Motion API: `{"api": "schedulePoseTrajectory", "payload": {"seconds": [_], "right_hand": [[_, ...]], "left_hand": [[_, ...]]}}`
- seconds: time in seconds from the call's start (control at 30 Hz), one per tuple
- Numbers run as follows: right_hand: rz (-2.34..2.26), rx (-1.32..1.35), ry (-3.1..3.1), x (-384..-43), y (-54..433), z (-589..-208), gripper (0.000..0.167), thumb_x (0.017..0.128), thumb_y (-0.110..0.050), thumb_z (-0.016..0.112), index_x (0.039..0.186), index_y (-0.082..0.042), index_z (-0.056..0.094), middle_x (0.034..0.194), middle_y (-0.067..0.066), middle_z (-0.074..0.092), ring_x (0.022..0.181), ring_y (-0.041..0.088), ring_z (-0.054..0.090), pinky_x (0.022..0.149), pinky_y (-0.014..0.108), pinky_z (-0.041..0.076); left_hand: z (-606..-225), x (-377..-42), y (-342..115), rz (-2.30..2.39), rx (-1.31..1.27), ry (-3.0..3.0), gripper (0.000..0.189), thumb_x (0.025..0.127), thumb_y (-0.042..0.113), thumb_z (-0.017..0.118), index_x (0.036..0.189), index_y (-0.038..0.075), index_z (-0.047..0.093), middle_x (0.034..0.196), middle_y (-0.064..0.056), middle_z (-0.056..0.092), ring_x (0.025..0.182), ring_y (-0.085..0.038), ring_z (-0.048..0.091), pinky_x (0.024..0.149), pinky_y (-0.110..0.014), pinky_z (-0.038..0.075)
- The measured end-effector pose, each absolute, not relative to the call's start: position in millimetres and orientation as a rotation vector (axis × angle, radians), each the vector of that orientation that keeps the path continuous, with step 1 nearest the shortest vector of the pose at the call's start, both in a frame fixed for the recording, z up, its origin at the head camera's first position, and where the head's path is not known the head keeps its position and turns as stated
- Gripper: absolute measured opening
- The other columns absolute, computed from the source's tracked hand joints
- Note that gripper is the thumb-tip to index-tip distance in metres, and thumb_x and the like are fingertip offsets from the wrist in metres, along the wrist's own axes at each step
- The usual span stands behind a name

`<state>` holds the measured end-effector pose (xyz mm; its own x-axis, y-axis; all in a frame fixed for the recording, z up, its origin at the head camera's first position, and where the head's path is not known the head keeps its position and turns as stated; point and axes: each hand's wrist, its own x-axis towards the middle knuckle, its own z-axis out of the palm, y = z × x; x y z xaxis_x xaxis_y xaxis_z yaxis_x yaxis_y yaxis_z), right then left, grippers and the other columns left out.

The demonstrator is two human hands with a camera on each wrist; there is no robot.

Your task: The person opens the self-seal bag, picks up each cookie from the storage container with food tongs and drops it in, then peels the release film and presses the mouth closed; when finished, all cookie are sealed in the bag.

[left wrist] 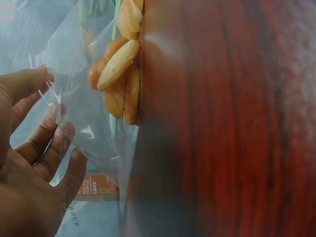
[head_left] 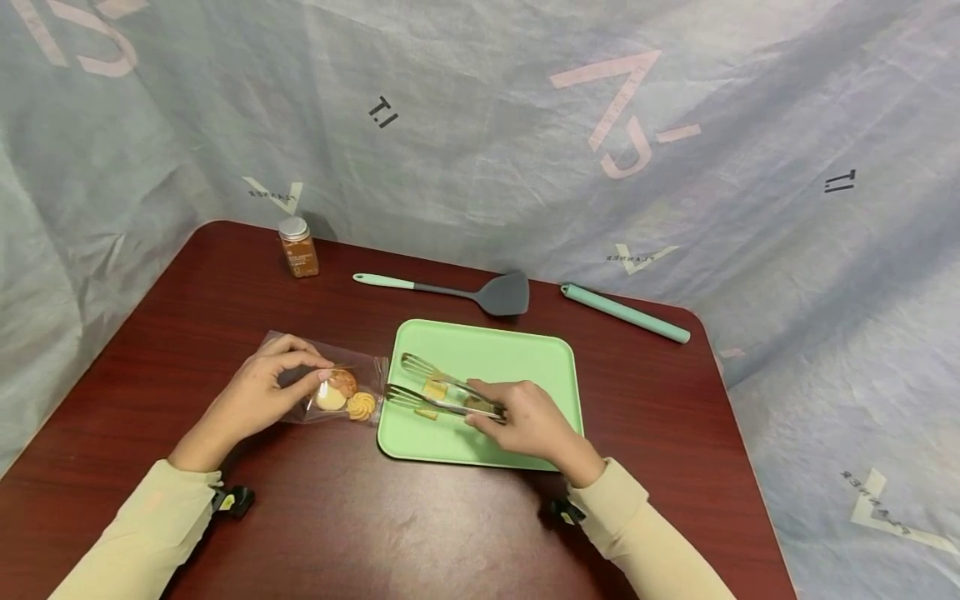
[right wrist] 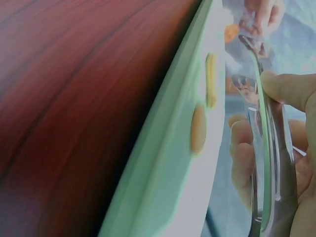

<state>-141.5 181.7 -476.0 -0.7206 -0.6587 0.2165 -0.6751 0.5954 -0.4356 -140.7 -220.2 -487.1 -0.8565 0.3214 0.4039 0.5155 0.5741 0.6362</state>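
My left hand (head_left: 262,387) pinches the edge of a clear plastic bag (head_left: 375,375) between thumb and fingers. Several cookies (left wrist: 118,66) lie in the bag on the tabletop, among them a swirled one (head_left: 362,406). My right hand (head_left: 528,417) grips metal tongs (head_left: 442,406) above the light green tray (head_left: 480,342). The tongs' slotted ends stand apart and point left toward the bag, with nothing seen between them in the right wrist view. Beneath them on the tray are a yellow rectangular biscuit (right wrist: 211,81) and a brown rounded one (right wrist: 198,129).
Behind the tray lies a spatula (head_left: 504,294) with a grey blade and a pale green handle. A teal stick (head_left: 626,314) rests at the back right. At the back left stands a seasoning jar (head_left: 298,248) with a silver lid. Grey fabric hangs along the table's back edge.
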Motion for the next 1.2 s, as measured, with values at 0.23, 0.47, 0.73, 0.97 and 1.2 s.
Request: {"api": "schedulePoseTrajectory", "payload": {"seconds": [0.23, 0.47, 0.73, 0.97, 1.2], "right_hand": [[0.677, 0.956, -2.802, -130, 240, -476, 0.049, 0.092, -0.038, 0.077, 0.134, -0.014, 0.068, 0.065, -0.017, 0.051, 0.047, -0.003, 0.035, 0.044, 0.024, 0.033], [0.662, 0.900, -2.789, -118, 275, -476, 0.049, 0.091, -0.035, 0.079, 0.133, -0.012, 0.069, 0.059, -0.016, 0.044, 0.049, -0.004, 0.030, 0.044, 0.023, 0.028], [0.652, 0.895, -2.821, -109, 286, -478, 0.048, 0.091, -0.034, 0.079, 0.133, -0.014, 0.068, 0.057, -0.018, 0.042, 0.048, -0.005, 0.031, 0.044, 0.022, 0.027], [0.660, 0.928, -2.838, -108, 284, -480, 0.046, 0.090, -0.032, 0.080, 0.131, -0.015, 0.070, 0.057, -0.019, 0.042, 0.049, -0.005, 0.030, 0.044, 0.021, 0.024], [0.646, 0.977, -2.827, -111, 282, -479, 0.044, 0.090, -0.029, 0.081, 0.130, -0.013, 0.071, 0.062, -0.021, 0.045, 0.050, -0.005, 0.030, 0.044, 0.020, 0.024]], "left_hand": [[-488, -141, -220, -1.178, -0.690, -2.571, 0.013, 0.092, 0.009, 0.077, 0.104, 0.012, 0.079, 0.107, 0.004, 0.060, 0.104, -0.016, 0.052, 0.079, -0.034, 0.042], [-487, -141, -218, -1.189, -0.680, -2.576, 0.013, 0.092, 0.009, 0.077, 0.104, 0.013, 0.079, 0.106, 0.005, 0.061, 0.104, -0.017, 0.052, 0.080, -0.034, 0.041], [-486, -140, -217, -1.207, -0.667, -2.583, 0.012, 0.093, 0.010, 0.077, 0.104, 0.014, 0.079, 0.106, 0.005, 0.061, 0.104, -0.015, 0.052, 0.082, -0.031, 0.041], [-487, -139, -218, -1.206, -0.661, -2.592, 0.012, 0.093, 0.012, 0.077, 0.104, 0.017, 0.079, 0.106, 0.005, 0.060, 0.104, -0.015, 0.052, 0.084, -0.031, 0.041], [-487, -139, -218, -1.191, -0.663, -2.594, 0.011, 0.093, 0.012, 0.077, 0.102, 0.017, 0.079, 0.106, 0.005, 0.060, 0.104, -0.016, 0.052, 0.086, -0.035, 0.040]]}}
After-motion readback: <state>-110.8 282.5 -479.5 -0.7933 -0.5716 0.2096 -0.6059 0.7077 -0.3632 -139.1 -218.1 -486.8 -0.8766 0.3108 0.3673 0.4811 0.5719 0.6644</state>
